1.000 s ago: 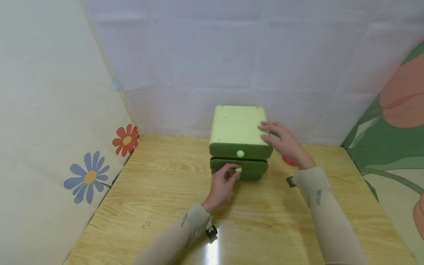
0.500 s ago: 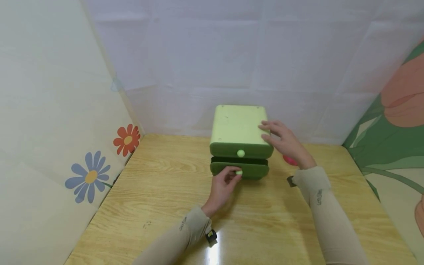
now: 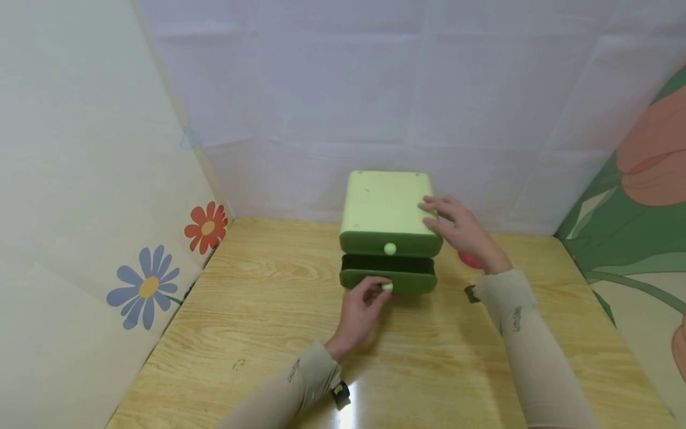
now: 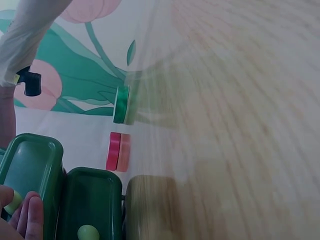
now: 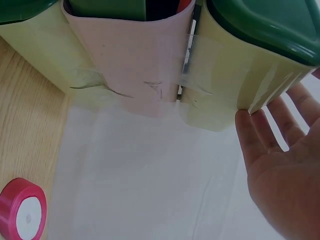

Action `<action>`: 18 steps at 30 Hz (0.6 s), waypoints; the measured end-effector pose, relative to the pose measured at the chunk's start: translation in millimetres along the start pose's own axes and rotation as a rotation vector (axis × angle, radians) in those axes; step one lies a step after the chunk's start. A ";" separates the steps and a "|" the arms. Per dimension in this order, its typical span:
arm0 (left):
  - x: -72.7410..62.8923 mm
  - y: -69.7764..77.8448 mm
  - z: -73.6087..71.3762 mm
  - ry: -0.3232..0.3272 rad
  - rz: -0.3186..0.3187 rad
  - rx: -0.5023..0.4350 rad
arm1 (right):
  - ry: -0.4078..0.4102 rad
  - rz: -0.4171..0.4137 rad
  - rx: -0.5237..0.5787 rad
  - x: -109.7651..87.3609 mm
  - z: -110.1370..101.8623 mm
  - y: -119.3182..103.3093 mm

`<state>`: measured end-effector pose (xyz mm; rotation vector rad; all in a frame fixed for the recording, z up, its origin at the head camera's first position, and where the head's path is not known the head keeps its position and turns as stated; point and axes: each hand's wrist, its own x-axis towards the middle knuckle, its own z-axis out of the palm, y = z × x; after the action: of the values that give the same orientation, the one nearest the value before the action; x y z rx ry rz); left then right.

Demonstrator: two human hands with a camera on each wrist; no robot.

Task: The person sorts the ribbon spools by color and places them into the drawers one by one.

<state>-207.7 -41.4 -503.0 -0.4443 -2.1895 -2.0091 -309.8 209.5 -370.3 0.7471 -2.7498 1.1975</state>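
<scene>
right up front, the left sleeve (image 3: 284, 387) reaches in over the wood-grain table (image 3: 257, 322), a small black device (image 3: 340, 394) at its cuff. and there's the left hand (image 3: 358, 310), thumb and fingers pinching the pale green knob (image 3: 387, 286) of the middle drawer (image 3: 415, 283)! that drawer juts out towards the person, a dark gap showing behind its green front; the right wrist view catches a strip of red (image 5: 183, 5) in the opening. underneath, in the left wrist view, sits the lower drawer (image 4: 90, 195) with its own round knob, its front set further back. just above, the top drawer (image 3: 364, 243) is closed. to the right, the right hand (image 3: 458, 225) has its fingers spread, fingertips touching the side of the pale green cabinet (image 3: 383, 199), which stands at the far part of the table. a pink ribbon spool (image 3: 469, 260) lies flat right of the cabinet, a green spool (image 4: 120, 104) near it but apart. at the very back, a creased white cloth (image 3: 332, 89), with a flowered panel (image 3: 80, 196) on the left.
</scene>
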 end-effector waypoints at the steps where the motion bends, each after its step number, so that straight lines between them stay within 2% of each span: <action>1: -1.5 0.5 -0.1 -0.002 0.001 0.004 | 0.003 0.000 0.001 -0.1 0.2 -0.1; 7: -10.2 1.4 -1.0 -0.018 0.029 0.039 | 0.007 -0.010 -0.002 -0.4 0.4 -0.2; 12: -17.6 0.8 -2.3 -0.007 0.059 0.068 | 0.008 -0.001 -0.009 -0.3 1.1 -1.9; 18: -26.2 6.8 -3.1 -0.012 0.045 0.101 | 0.007 0.002 -0.018 -0.4 0.1 -4.8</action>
<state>-181.1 -47.2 -504.0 -0.4895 -2.2541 -1.8685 -307.2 206.8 -367.3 0.7365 -2.7527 1.1713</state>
